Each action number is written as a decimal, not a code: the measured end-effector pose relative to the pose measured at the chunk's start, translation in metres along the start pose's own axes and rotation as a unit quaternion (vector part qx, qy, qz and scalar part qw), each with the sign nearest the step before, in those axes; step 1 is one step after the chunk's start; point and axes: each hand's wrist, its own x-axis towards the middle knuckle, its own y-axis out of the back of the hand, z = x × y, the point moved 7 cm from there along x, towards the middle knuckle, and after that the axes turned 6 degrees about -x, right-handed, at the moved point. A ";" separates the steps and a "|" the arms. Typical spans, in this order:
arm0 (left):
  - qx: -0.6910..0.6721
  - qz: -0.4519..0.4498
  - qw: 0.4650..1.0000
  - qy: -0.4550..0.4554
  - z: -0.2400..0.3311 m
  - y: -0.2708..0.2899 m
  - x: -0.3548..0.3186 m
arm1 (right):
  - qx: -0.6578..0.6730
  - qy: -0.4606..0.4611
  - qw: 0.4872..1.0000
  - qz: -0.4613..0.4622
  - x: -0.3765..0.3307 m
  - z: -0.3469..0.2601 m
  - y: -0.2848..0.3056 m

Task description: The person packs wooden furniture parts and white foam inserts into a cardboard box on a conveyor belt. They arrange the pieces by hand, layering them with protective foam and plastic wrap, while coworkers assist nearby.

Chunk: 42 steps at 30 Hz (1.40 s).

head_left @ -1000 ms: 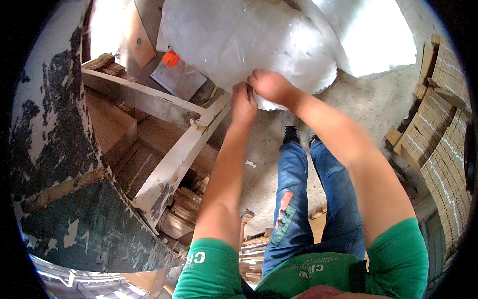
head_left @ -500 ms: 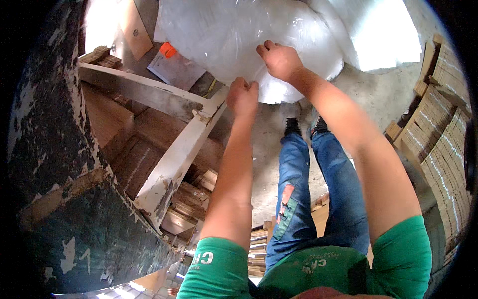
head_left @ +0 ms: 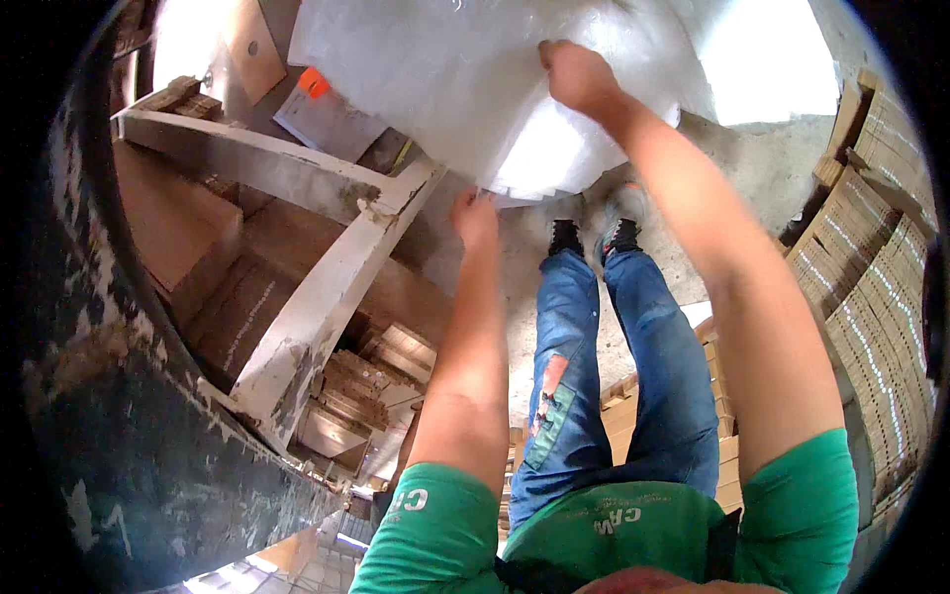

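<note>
A large translucent plastic sheet point(head_left: 426, 79) spreads out at the top of the head view, glossy where light falls on it. Along its near edge several layers seem to overlap. My left hand point(head_left: 475, 216) pinches the sheet's near left edge. Farther away and to the right, my right hand point(head_left: 580, 77) is closed in a pinch over the sheet, with its fingertips on the film. Just what lies between the right fingertips is partly hidden by the hand.
A worn white wooden frame point(head_left: 332, 287) with cardboard pieces point(head_left: 188, 228) inside it stands at my left, beside a dark scuffed surface point(head_left: 148, 475). Stacked flat cardboard point(head_left: 871, 317) lines the right. A paper with an orange tab point(head_left: 313, 83) lies beyond the frame.
My right hand has moved farther away and slightly right. My left hand has come a little nearer, and the sheet between them now looks flatter and smoother.
</note>
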 end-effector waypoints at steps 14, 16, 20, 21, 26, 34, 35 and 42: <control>-0.140 -0.071 0.988 -0.016 0.002 0.003 0.006 | 0.061 0.072 0.988 0.126 -0.101 -0.129 -0.119; -0.138 -0.070 0.988 -0.014 0.001 0.001 0.008 | 0.026 0.065 0.990 0.122 -0.102 -0.128 -0.134; 0.019 -0.064 0.997 -0.026 -0.017 0.029 0.049 | -0.030 0.043 0.995 0.090 -0.097 -0.145 -0.132; 0.081 -0.068 0.994 -0.016 -0.015 0.038 0.055 | -0.047 0.040 0.995 0.074 -0.095 -0.151 -0.131; 0.118 -0.072 0.987 -0.086 0.013 0.017 0.019 | -0.042 0.035 0.997 0.048 -0.101 -0.154 -0.151; 0.112 -0.144 0.983 -0.036 0.036 0.016 0.004 | 0.043 -0.021 0.996 0.070 -0.087 -0.154 -0.135; 0.107 -0.118 0.986 -0.041 0.031 0.026 0.005 | 0.049 -0.016 0.998 0.034 -0.094 -0.155 -0.130; -0.024 -0.162 0.986 0.025 0.016 0.044 0.017 | 0.152 -0.091 0.984 0.032 -0.141 -0.163 -0.053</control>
